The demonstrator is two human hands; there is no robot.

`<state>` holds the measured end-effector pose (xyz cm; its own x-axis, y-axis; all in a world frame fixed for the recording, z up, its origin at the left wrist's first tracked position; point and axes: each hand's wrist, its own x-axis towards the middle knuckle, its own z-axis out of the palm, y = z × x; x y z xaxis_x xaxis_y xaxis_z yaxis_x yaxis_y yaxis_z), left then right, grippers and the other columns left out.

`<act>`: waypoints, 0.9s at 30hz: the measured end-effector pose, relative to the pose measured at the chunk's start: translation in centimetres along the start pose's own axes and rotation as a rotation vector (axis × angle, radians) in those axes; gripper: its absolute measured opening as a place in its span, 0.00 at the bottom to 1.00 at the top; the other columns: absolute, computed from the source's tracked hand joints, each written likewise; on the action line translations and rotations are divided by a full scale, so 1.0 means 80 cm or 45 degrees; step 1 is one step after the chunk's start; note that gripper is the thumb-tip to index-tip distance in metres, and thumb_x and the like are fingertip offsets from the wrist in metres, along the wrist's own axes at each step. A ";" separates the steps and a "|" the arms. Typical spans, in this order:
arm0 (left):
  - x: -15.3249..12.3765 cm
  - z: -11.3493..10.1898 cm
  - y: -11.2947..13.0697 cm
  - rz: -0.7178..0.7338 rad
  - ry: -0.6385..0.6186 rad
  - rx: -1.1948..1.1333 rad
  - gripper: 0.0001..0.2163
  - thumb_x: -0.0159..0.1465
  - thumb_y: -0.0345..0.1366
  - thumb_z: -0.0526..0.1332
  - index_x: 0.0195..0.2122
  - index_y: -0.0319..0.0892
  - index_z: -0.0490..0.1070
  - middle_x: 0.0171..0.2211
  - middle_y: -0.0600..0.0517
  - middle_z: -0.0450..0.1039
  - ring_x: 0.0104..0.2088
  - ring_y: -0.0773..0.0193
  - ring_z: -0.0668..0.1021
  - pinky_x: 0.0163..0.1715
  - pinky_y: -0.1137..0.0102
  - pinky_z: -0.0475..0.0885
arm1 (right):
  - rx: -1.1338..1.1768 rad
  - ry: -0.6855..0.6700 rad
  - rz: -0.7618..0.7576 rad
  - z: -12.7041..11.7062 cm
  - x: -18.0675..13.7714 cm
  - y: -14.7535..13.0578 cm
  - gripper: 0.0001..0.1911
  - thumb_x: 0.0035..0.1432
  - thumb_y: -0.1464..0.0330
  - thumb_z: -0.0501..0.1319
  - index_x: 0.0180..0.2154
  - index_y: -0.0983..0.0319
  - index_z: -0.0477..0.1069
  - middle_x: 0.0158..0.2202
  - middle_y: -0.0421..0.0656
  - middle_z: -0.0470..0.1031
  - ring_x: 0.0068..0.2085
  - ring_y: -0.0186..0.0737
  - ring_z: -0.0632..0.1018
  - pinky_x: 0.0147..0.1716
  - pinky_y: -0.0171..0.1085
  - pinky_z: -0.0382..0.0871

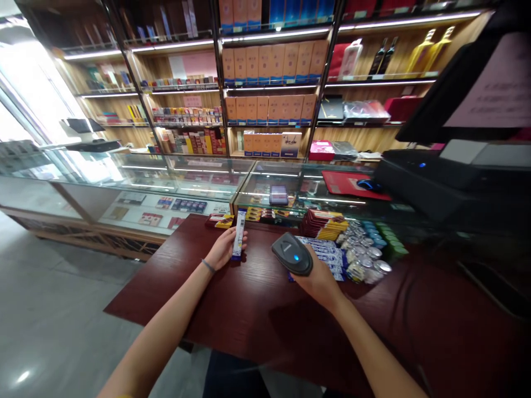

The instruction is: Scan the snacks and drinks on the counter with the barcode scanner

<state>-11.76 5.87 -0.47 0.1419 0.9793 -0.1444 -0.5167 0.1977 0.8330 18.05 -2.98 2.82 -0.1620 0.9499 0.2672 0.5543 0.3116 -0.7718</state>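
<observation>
My left hand [223, 250] is closed around a slim white and blue packet [239, 235], held upright above the dark red tabletop [240, 298]. In my right hand [321, 279] is a black barcode scanner [292, 254] with a lit blue light, its head angled left toward the packet. The fingers round its handle are mostly hidden beneath it. Just behind the scanner lie rows of blue and white packets [326, 254], partly covered by my hand. A stack of red and yellow packs [323, 224] sits behind those.
Silver-topped containers [365, 257] and green ones [390, 240] crowd the table's right side. Red and yellow packs [219, 220] lie at its far left edge. Beyond stands a glass display counter [186, 177] with a red mouse pad [348, 185]. A dark monitor [456, 94] looms at right.
</observation>
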 end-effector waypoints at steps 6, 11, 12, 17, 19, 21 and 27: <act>0.007 0.022 0.001 0.081 -0.105 0.148 0.15 0.64 0.34 0.69 0.51 0.40 0.72 0.49 0.44 0.80 0.45 0.61 0.83 0.48 0.65 0.80 | 0.194 0.250 -0.022 -0.029 0.008 0.020 0.24 0.52 0.63 0.67 0.51 0.56 0.69 0.39 0.43 0.82 0.41 0.49 0.83 0.39 0.41 0.75; 0.023 0.062 -0.012 0.265 -0.144 0.478 0.21 0.58 0.44 0.73 0.49 0.41 0.74 0.47 0.45 0.81 0.44 0.60 0.83 0.50 0.63 0.77 | 0.290 0.447 0.026 -0.068 0.007 0.025 0.25 0.53 0.60 0.69 0.52 0.59 0.71 0.36 0.45 0.82 0.32 0.46 0.82 0.28 0.40 0.76; 0.026 0.072 -0.016 0.315 -0.160 0.561 0.21 0.58 0.45 0.72 0.49 0.41 0.74 0.47 0.46 0.81 0.44 0.59 0.83 0.51 0.62 0.76 | 0.315 0.474 0.049 -0.076 0.006 0.025 0.24 0.53 0.60 0.69 0.50 0.59 0.71 0.33 0.43 0.82 0.27 0.44 0.80 0.25 0.39 0.75; 0.036 0.125 -0.045 0.548 -0.252 0.905 0.16 0.62 0.44 0.66 0.48 0.42 0.76 0.47 0.46 0.81 0.47 0.56 0.82 0.53 0.61 0.74 | 0.386 0.587 0.132 -0.107 -0.002 0.030 0.18 0.53 0.57 0.69 0.43 0.57 0.71 0.26 0.39 0.78 0.16 0.36 0.71 0.16 0.37 0.69; 0.036 0.145 -0.057 0.607 -0.283 1.060 0.14 0.65 0.42 0.63 0.49 0.43 0.76 0.48 0.47 0.81 0.48 0.57 0.81 0.52 0.63 0.74 | 0.388 0.630 0.118 -0.117 -0.004 0.035 0.17 0.53 0.55 0.70 0.39 0.57 0.71 0.25 0.39 0.77 0.17 0.36 0.71 0.17 0.37 0.68; 0.035 0.165 -0.069 0.662 -0.301 1.263 0.13 0.67 0.40 0.61 0.50 0.45 0.76 0.48 0.49 0.81 0.48 0.57 0.81 0.51 0.64 0.74 | 0.423 0.649 0.114 -0.126 -0.006 0.040 0.18 0.53 0.53 0.70 0.36 0.57 0.70 0.23 0.38 0.75 0.17 0.37 0.71 0.17 0.38 0.68; 0.039 0.212 -0.100 0.876 -0.422 1.864 0.11 0.70 0.34 0.59 0.51 0.46 0.76 0.49 0.48 0.81 0.50 0.55 0.81 0.52 0.64 0.73 | 0.507 0.711 0.180 -0.147 -0.013 0.041 0.21 0.53 0.53 0.70 0.41 0.57 0.70 0.20 0.35 0.71 0.16 0.38 0.71 0.16 0.38 0.69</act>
<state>7.17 6.59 1.46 0.4994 0.7711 0.3949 0.6027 -0.6367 0.4810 29.64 -3.22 6.77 0.3927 0.8611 0.3229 0.1809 0.2720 -0.9452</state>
